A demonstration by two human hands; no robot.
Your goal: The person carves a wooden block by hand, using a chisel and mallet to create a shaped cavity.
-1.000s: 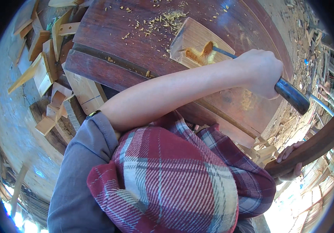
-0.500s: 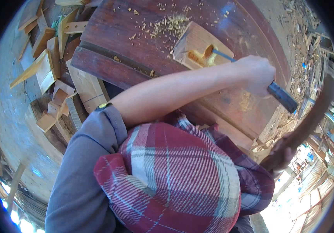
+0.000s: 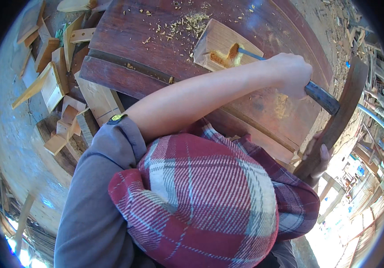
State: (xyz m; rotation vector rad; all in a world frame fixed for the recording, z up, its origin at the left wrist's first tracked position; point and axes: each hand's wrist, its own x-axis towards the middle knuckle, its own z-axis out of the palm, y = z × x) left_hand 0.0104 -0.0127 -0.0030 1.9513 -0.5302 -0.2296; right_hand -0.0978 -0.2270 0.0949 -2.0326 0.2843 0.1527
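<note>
My left hand (image 3: pixel 292 76) is closed round a chisel with a dark handle (image 3: pixel 321 97), my forearm stretched across the view. The narrow blade (image 3: pixel 252 54) rests in a rough, lighter recess (image 3: pixel 227 57) cut into a pale wooden block (image 3: pixel 214 38), which lies on a reddish-brown wooden bench top (image 3: pixel 138 31) sprinkled with chips. At the right, my right hand (image 3: pixel 316 158) grips a long dark wooden bar (image 3: pixel 348 94); the bar is at the butt of the chisel handle, touching or very close. Plaid red fabric (image 3: pixel 205 196) covers the lower middle.
Many offcut boards (image 3: pixel 49 85) are heaped at the left of the bench on a grey floor (image 3: pixel 18 161). A long groove (image 3: pixel 125 64) runs along the bench top. Scrap wood and clutter (image 3: pixel 370 178) lie along the right side beyond the bench.
The wooden bar in my right hand has moved up and leftward to the end of the chisel handle. My left hand with the chisel has shifted slightly up and left.
</note>
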